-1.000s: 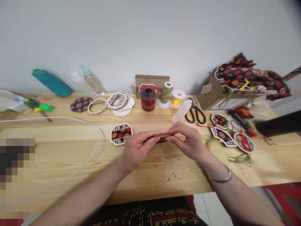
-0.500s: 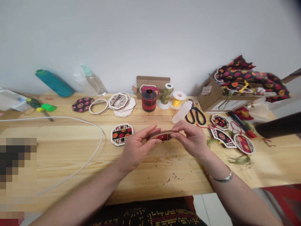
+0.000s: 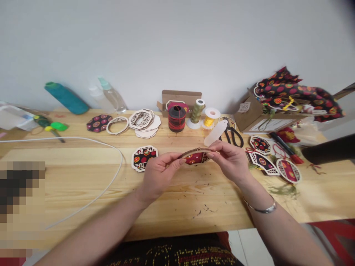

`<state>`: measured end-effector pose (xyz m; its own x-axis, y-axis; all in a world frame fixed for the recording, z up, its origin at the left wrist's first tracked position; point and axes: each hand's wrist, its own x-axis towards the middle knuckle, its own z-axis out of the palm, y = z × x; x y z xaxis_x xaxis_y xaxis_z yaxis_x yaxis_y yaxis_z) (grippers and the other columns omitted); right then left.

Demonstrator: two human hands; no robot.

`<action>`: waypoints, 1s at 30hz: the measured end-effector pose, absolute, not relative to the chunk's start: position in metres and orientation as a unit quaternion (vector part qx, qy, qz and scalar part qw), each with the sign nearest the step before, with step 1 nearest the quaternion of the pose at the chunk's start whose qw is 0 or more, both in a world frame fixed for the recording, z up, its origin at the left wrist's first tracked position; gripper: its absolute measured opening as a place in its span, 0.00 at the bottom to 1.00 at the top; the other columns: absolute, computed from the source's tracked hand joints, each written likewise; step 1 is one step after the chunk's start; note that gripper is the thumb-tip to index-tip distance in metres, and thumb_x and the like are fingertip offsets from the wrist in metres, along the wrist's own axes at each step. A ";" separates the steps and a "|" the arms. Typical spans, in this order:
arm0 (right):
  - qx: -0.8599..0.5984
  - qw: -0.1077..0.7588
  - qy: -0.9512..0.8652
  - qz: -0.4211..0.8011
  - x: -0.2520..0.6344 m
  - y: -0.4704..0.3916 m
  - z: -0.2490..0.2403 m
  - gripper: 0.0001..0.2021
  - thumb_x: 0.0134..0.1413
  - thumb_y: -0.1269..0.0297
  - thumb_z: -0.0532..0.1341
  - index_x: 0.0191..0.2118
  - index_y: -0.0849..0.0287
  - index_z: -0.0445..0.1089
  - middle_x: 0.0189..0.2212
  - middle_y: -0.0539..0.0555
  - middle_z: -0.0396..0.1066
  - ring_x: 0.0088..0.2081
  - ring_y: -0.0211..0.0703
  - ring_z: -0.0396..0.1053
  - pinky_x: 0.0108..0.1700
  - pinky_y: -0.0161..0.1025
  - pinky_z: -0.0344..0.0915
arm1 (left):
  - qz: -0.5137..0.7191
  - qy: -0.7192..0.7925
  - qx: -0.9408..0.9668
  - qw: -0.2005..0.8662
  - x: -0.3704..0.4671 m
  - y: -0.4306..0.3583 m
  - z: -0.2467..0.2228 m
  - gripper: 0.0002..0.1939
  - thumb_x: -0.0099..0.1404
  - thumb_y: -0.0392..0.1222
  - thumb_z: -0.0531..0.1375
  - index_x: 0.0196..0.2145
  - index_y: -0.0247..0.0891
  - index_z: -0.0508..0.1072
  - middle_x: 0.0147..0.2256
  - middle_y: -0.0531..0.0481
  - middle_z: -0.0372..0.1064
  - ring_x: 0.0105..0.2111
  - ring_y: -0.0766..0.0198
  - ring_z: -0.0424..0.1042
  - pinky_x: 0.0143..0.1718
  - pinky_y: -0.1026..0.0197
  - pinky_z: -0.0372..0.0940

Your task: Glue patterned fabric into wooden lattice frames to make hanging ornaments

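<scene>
Between my hands is a thin round wooden-framed ornament (image 3: 195, 158) with dark red patterned fabric, tilted so its edge faces up. My left hand (image 3: 161, 171) pinches its left end between thumb and fingers. The right end is pinched by my right hand (image 3: 231, 160), which has a silver bracelet at the wrist. Beside my left hand lies an octagonal framed fabric piece (image 3: 142, 159) on the wooden table (image 3: 177, 207). Behind my right hand are a white translucent bottle (image 3: 215, 133) and black-handled scissors (image 3: 237, 138).
Thread spools (image 3: 176, 119) stand at the back, with stacked wooden frames (image 3: 141, 119) to their left. Finished ornaments (image 3: 288, 170) lie at right before a cardboard box (image 3: 245, 112). A white cable (image 3: 120, 162) curves across the left side.
The ornament has tipped so more of its fabric face shows. Its left end sits farther out of my left hand, and my right hand has shifted slightly right.
</scene>
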<state>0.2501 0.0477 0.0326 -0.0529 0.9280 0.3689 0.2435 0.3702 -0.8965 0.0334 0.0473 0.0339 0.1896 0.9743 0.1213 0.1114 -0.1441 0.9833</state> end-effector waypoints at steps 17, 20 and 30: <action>-0.495 0.490 -0.584 0.417 0.243 0.046 0.034 0.09 0.49 0.60 0.66 0.25 0.58 0.70 0.22 0.48 0.69 0.25 0.34 0.64 0.28 0.35 0.62 | 0.439 0.464 0.586 0.499 0.032 0.051 0.034 0.09 0.59 0.44 0.64 0.35 0.40 0.81 0.35 0.50 0.79 0.33 0.62 0.77 0.37 0.62 0.73; -0.498 0.490 -0.571 0.431 0.242 0.046 0.037 0.09 0.47 0.60 0.66 0.25 0.59 0.70 0.22 0.48 0.69 0.24 0.34 0.64 0.27 0.34 0.62 | 0.439 0.467 0.578 0.504 0.033 0.051 0.036 0.08 0.59 0.44 0.64 0.35 0.40 0.81 0.34 0.50 0.80 0.33 0.63 0.77 0.37 0.63 0.72; -0.514 0.472 -0.545 0.465 0.241 0.046 0.038 0.10 0.46 0.59 0.66 0.24 0.59 0.70 0.21 0.48 0.70 0.23 0.33 0.64 0.26 0.34 0.64 | 0.416 0.466 0.565 0.539 0.033 0.052 0.036 0.11 0.59 0.46 0.63 0.36 0.39 0.80 0.35 0.49 0.79 0.34 0.61 0.77 0.40 0.59 0.72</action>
